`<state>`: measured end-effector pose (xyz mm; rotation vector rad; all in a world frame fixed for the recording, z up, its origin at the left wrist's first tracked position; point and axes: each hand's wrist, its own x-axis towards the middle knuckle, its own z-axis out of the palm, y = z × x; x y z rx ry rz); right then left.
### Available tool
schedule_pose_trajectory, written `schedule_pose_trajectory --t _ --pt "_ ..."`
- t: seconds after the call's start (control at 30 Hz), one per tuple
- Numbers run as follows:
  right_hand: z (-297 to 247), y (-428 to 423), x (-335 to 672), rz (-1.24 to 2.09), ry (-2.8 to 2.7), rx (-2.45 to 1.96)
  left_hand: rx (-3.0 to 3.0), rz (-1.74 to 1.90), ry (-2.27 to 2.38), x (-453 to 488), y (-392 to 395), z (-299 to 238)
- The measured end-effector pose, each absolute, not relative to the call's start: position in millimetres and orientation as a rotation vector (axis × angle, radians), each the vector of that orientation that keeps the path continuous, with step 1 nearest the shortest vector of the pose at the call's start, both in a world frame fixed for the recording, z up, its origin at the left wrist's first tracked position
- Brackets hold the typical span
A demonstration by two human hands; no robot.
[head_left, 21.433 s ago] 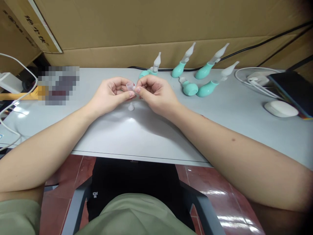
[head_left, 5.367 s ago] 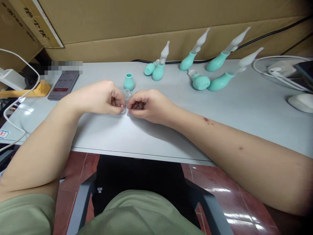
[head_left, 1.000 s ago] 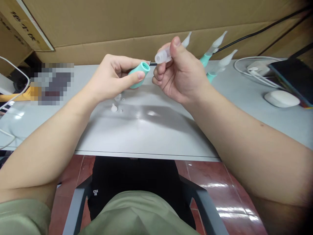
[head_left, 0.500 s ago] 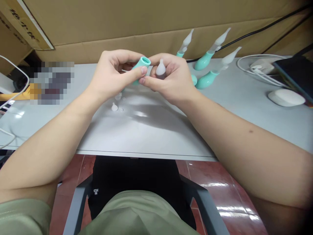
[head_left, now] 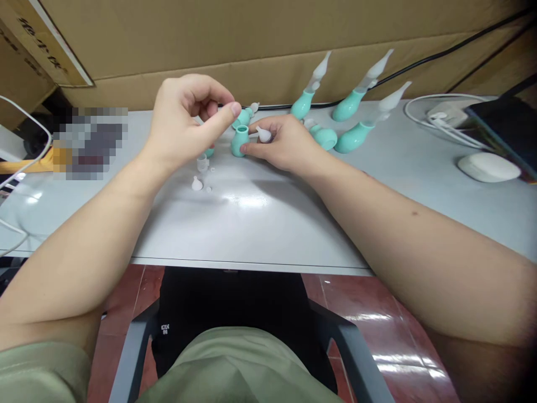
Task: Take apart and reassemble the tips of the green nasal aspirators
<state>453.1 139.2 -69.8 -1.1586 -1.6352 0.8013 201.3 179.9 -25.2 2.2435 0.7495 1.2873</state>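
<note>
My right hand (head_left: 279, 140) grips a teal squeeze bulb (head_left: 239, 144) between thumb and fingers; the bulb is upright, its open mouth facing up. A white pointed nozzle tip (head_left: 264, 134) is tucked within the same hand. My left hand (head_left: 188, 115) is raised to the left of the bulb, apart from it, with thumb and index fingertips close together. Anything between those fingertips is too small to make out. Below the left hand are a clear connector (head_left: 203, 163), a small ring (head_left: 212, 169), another white nozzle tip (head_left: 197, 183) and a tiny white piece (head_left: 208, 189).
Three teal-and-white bulb aspirators (head_left: 354, 105) stand at the back right. Another teal bulb (head_left: 325, 137) lies beside them, and one (head_left: 243, 118) is behind the hands. A white rounded device (head_left: 490, 167) and cables are at right. Cardboard (head_left: 168, 39) walls the table's back.
The teal bulb, tilted between both hands before, has been lowered and turned upright in my right hand. My left hand has let go of it and moved slightly left.
</note>
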Motion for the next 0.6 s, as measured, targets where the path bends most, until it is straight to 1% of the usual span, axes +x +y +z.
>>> schedule_pose_trajectory --t 0.17,0.33,0.4,0.5,0.6 --pt "-65 135 457 0.851 -1.484 -1.202 2.290 1.204 0.800 202 179 -31" --pt "-49 121 443 1.053 -1.183 -0.939 2.278 1.142 0.795 202 167 -28" --pt "-46 116 437 1.112 -1.168 -0.862 2.255 1.057 0.762 204 162 -28" --pt "-47 110 430 1.110 -1.248 -0.874 2.201 0.952 0.705 208 156 -32" --pt "-50 106 425 1.156 -1.281 -0.884 2.166 0.941 0.711 215 153 -38"
